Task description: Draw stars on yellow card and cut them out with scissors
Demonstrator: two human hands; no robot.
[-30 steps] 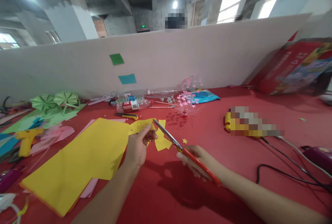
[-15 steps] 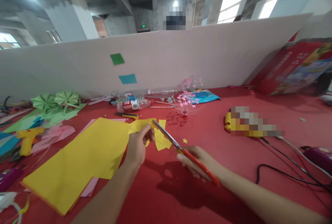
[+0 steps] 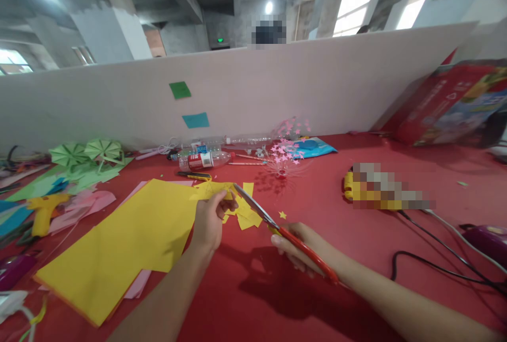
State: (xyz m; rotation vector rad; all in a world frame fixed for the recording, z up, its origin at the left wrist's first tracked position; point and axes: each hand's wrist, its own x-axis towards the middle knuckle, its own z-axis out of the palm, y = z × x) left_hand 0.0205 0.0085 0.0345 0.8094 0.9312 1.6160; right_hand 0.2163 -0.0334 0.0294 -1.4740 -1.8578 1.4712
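Note:
My left hand [image 3: 209, 220] pinches a yellow paper piece [image 3: 206, 190], its thumb and fingers closed at the paper's near edge. Red-handled scissors [image 3: 304, 250] are gripped in my right hand [image 3: 315, 240]. Their blades look closed and point up and left, with the tip close to the left fingers and the held paper. Beneath the blades lie yellow paper scraps [image 3: 249, 219]. One small yellow star [image 3: 282, 215] rests on the red table just above my right hand. Large yellow sheets [image 3: 130, 236] lie left of my left hand.
A stand of pink stars on thin stems [image 3: 283, 150] rises at the back. Around it are plastic bottles [image 3: 206, 160], a utility knife [image 3: 199, 176] and a blue packet [image 3: 315, 147]. A yellow glue gun [image 3: 43, 212] lies left; a black cable [image 3: 435, 268] crosses the right side.
Both hands stay nearly where they were. My left fingers have shifted slightly, and the pinched paper has tilted or slid a little to the left.

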